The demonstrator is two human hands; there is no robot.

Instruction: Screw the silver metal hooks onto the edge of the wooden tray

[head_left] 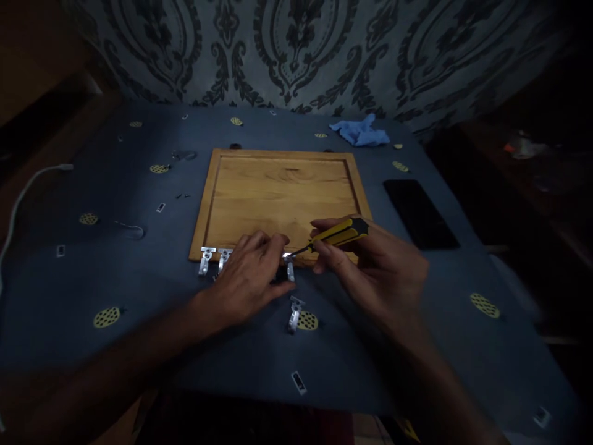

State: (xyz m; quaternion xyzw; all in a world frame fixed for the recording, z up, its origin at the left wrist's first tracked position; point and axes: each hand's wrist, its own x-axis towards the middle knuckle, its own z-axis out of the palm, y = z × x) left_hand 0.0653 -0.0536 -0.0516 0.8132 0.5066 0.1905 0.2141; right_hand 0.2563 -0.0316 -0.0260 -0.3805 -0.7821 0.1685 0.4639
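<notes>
A framed wooden board (282, 191) lies on the cloth, with silver metal hooks along its near edge. Two hooks, one at the corner (204, 262) and one beside it (224, 258), show left of my left hand (252, 269). That hand bends over the near edge, its forefinger and thumb closed about another metal hook (290, 269); part of the contact is hidden. My right hand (370, 266) grips a yellow-and-black screwdriver (340, 233), its tip at that same hook's plate. Nearer to me, a loose hook (295, 315) lies on the cloth.
Small dark screws (183, 196) and a thin curved piece (132, 230) lie on the left. Behind the board is a crumpled blue cloth (361, 131). A black phone (420, 213) rests on the right; a white cable (28, 185) runs along the left side.
</notes>
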